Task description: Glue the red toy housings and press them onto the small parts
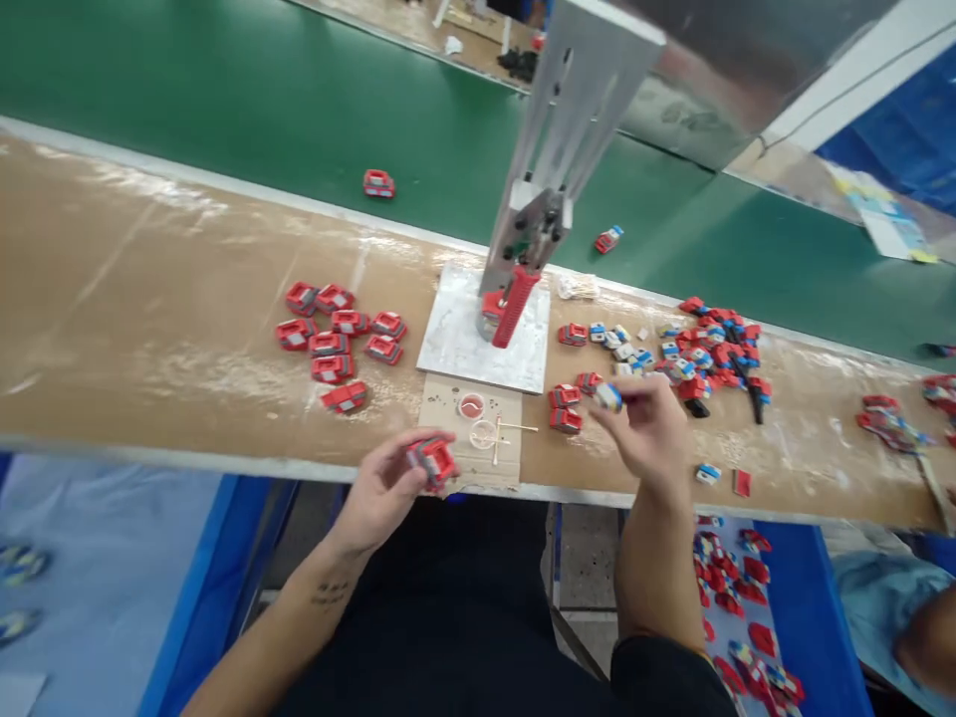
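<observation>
My left hand [384,488] grips a red toy car body [433,460] with a hollow top, just off the table's front edge. Between the thumb and fingers of my right hand [653,428] is a small white, blue and yellow toy car part [607,398], held above the table. Close to that hand lie several red car bodies [566,421]. Between my hands, a cardboard piece [440,398] bears a small cup of red paint or liquid [471,406], a second clear cup [482,434] and cotton swabs [496,448].
A metal hand press with a red handle [515,307] stands on a pale base plate [455,329]. More red bodies [331,344] lie left; mixed parts [717,349] pile right. Behind runs a green conveyor belt [261,119]. Blue bins [799,597] sit below; another person's arm [926,632] shows right.
</observation>
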`<state>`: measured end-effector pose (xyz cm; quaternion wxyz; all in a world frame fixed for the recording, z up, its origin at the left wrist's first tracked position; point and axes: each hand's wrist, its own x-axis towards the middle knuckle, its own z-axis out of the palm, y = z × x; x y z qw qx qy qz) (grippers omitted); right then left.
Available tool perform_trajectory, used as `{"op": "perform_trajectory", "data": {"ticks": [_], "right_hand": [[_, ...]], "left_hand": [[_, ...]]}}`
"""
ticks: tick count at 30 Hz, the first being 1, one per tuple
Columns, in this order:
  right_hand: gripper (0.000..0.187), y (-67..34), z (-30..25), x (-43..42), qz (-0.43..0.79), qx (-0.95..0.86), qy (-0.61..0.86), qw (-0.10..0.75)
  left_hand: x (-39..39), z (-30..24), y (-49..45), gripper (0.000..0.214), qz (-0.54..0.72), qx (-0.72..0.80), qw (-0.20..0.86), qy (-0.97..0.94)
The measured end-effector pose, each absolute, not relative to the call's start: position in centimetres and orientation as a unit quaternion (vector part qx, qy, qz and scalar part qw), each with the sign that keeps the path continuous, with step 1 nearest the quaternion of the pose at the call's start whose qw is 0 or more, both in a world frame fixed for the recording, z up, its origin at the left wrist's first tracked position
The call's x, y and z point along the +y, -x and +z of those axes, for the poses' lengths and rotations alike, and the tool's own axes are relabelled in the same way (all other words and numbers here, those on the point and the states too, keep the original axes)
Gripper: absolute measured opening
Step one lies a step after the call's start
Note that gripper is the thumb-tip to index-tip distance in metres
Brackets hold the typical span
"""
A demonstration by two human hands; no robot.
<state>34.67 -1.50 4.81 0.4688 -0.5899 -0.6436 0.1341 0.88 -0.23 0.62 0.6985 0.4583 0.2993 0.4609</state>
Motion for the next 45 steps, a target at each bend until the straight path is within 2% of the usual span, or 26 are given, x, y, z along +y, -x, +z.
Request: {"op": "perform_trajectory", "data": {"ticks": [2, 3, 6, 9, 13, 19, 25, 27, 31, 36, 40, 45], "right_hand": [[0.040, -30.8, 5.4, -4.0, 0.199, -0.649, 0.505, 0.534], [0.040, -28.9, 5.6, -4.9, 0.222, -0.649, 0.476, 0.551], [0.034, -24.1, 5.5, -5.8, 0.276, -0.609, 0.457, 0.587], [0.028, -21.6, 4.9, -5.8, 0.334, -0.541, 0.485, 0.600], [0.027, -20.7, 4.5, -6.1, 0.367, -0.531, 0.504, 0.575], [0.027, -19.7, 4.8, -6.0, 0.262, -0.619, 0.518, 0.529], [0.021, -19.1, 4.4, -5.6, 0.193, -0.656, 0.529, 0.502], [0.019, -18.5, 3.8, -5.5, 0.162, -0.662, 0.526, 0.509], [0.024, -17.4, 2.6, -5.6, 0.079, -0.691, 0.500, 0.516], [0.045, -21.0, 4.1, -4.1, 0.159, -0.763, 0.465, 0.419], [0.033, -25.5, 6.1, 1.4, 0.150, -0.695, 0.534, 0.458], [0.027, -26.7, 7.6, 5.8, 0.268, -0.749, 0.475, 0.375]], "left_hand": [[-0.1, 0.6, -1.7, 0.042, 0.438, 0.264, 0.717, -0.473], [-0.1, 0.5, -2.0, 0.043, 0.435, 0.252, 0.720, -0.478], [-0.4, 0.2, -2.5, 0.045, 0.437, 0.239, 0.723, -0.478], [-1.0, 0.3, -2.4, 0.037, 0.456, 0.249, 0.726, -0.450], [-1.7, 0.7, -2.1, 0.031, 0.492, 0.269, 0.719, -0.411], [-2.2, 0.7, -2.0, 0.030, 0.513, 0.320, 0.665, -0.439], [-2.7, 1.4, -1.7, 0.032, 0.475, 0.397, 0.593, -0.515], [-2.8, 1.6, -1.8, 0.043, 0.457, 0.412, 0.590, -0.523], [-2.8, 1.4, -2.1, 0.076, 0.419, 0.401, 0.665, -0.471], [-1.7, 0.5, -0.4, 0.067, 0.439, 0.415, 0.696, -0.388], [0.2, 1.0, 1.4, 0.063, 0.491, 0.431, 0.662, -0.367], [1.8, 2.7, 2.0, 0.056, 0.523, 0.418, 0.629, -0.396]]}}
